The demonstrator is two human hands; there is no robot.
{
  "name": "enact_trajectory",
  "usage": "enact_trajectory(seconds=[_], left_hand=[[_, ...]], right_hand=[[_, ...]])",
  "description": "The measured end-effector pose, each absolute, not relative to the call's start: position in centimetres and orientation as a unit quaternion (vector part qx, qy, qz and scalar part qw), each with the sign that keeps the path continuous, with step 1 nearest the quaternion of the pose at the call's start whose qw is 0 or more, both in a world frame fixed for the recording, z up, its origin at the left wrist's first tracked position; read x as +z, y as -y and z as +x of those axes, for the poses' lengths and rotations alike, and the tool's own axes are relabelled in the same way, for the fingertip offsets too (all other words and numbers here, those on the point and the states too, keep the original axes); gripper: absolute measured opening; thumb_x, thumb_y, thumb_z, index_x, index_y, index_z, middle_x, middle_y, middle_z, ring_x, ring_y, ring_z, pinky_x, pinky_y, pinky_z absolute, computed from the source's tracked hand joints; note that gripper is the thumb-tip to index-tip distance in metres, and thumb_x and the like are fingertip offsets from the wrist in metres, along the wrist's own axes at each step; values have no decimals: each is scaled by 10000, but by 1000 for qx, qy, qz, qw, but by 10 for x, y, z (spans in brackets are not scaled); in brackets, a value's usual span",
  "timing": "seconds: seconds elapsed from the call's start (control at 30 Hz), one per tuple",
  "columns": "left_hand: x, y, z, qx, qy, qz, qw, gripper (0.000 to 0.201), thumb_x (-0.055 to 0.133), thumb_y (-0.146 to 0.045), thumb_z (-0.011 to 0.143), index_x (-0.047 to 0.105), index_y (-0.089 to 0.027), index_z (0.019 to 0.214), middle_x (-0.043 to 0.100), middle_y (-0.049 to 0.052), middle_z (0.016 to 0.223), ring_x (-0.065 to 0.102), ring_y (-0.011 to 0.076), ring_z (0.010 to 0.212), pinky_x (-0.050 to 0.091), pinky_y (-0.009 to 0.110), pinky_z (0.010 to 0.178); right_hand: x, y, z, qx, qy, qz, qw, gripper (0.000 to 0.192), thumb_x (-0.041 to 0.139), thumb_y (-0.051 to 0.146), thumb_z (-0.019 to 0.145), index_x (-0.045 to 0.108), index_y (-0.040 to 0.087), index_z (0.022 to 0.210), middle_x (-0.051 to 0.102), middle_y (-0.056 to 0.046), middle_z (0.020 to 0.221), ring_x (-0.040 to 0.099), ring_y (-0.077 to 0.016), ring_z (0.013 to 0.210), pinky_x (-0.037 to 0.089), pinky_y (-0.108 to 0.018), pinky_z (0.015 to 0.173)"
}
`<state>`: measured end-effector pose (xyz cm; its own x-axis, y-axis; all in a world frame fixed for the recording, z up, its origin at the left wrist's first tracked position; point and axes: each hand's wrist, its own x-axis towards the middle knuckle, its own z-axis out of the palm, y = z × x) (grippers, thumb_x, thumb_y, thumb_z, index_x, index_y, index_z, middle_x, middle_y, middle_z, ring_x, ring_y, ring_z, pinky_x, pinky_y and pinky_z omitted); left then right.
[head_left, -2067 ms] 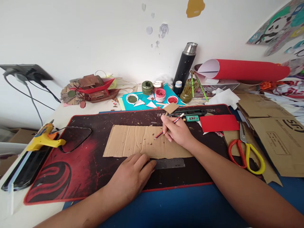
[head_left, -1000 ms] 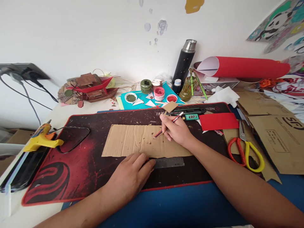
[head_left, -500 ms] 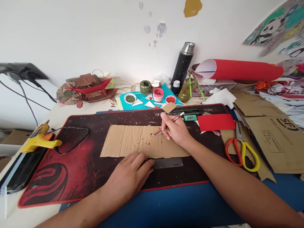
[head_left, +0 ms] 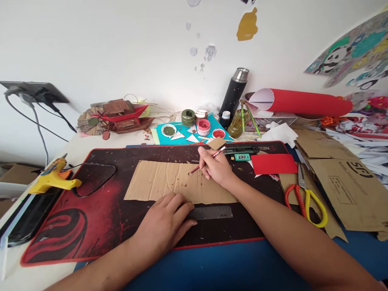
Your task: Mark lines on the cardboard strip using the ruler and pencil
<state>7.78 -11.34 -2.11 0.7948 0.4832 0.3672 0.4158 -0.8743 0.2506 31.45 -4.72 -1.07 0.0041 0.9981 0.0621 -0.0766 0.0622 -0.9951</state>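
A strip of brown cardboard (head_left: 157, 182) lies flat on a red-and-black desk mat (head_left: 100, 210). My right hand (head_left: 216, 169) grips a red pencil (head_left: 206, 160), its tip touching the cardboard's upper middle. My left hand (head_left: 165, 224) rests palm down on the near edge of the cardboard and covers the left end of a dark metal ruler (head_left: 215, 212) that lies along that edge.
Yellow-handled scissors (head_left: 309, 198), a red paper sheet (head_left: 273, 163) and cardboard pieces (head_left: 348, 182) lie to the right. Paint jars (head_left: 203, 126), a black flask (head_left: 233, 95) and a red roll (head_left: 303, 103) stand at the back. A yellow glue gun (head_left: 53, 178) sits at the left.
My right hand and the pencil tip have shifted slightly left along the cardboard. My left hand stays on the ruler. The view has tilted up a little.
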Motion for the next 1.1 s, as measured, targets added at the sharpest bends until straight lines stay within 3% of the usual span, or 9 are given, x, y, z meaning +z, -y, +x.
enact_trajectory(seconds=[0.33, 0.53, 0.73, 0.97, 1.1], left_hand=[[-19, 116, 79, 215, -252, 939, 88, 188, 520, -338, 1162, 647, -202, 1188, 728, 44, 1015, 705, 242, 878, 627, 406, 777], [-16, 117, 78, 211, -265, 931, 134, 96, 578, -289, 1134, 622, -225, 1190, 721, 38, 1043, 699, 249, 928, 617, 404, 828], [-11, 114, 79, 214, -284, 918, 176, 29, 630, -242, 1095, 603, -246, 1103, 706, 27, 1037, 679, 239, 919, 580, 379, 820], [-3, 123, 77, 221, -263, 931, 127, 158, 506, -121, 1095, 605, -243, 1078, 722, -14, 896, 669, 195, 754, 509, 336, 712], [12, 126, 71, 213, -251, 936, 124, 281, 442, -56, 1081, 637, -239, 1165, 767, 5, 967, 711, 191, 823, 532, 327, 750]], right_hand=[[-12, 48, 323, 502, 448, -464, 576, 743, 696, 888, 882, 599, 220, 570, 425, 69, 382, 417, -83, 266, 228, -222, 309], [-13, 50, 332, 469, 412, -472, 623, 731, 728, 882, 868, 622, 218, 581, 451, 66, 427, 430, -79, 288, 274, -220, 309], [-15, 50, 335, 482, 398, -477, 618, 709, 700, 883, 888, 650, 229, 618, 417, 78, 385, 430, -95, 303, 333, -223, 332], [-15, 50, 334, 495, 396, -468, 616, 736, 689, 928, 851, 648, 229, 623, 419, 82, 389, 432, -95, 309, 348, -230, 336], [-14, 50, 335, 501, 402, -462, 612, 728, 709, 922, 841, 652, 229, 624, 442, 78, 412, 438, -93, 324, 351, -235, 341]])
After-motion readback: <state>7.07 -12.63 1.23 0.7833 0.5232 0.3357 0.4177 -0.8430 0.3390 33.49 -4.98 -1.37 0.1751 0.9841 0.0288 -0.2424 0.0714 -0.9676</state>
